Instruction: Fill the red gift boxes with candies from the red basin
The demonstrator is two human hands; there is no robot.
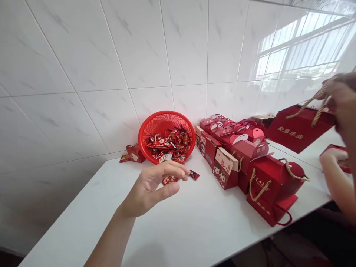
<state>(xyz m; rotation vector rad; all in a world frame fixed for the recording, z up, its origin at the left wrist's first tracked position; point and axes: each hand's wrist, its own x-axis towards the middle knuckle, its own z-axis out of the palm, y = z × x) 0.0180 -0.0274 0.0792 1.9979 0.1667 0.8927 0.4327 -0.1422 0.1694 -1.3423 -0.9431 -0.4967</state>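
Observation:
My left hand (155,187) hovers over the white table, fingers spread and slightly curled, with nothing in it. Just beyond its fingertips lie a small dark red wrapped sweet (194,174) and a red packet (169,180), the packet partly hidden by the hand. Behind stands a red plastic basket (143,139), tilted towards me and filled with red-wrapped sweets (167,142). At the upper right, my right hand (343,91), blurred and cut off by the frame edge, grips the rope handles of a red gift bag (294,129) with gold characters, lifted above the table.
Rows of red gift boxes (257,152) fill the table's right side, with a rope-handled red box (267,185) near the front edge. Another person's hand (332,159) touches a red box at far right. A red heart-topped box (135,153) stands left of the basket, against the tiled wall (105,107).

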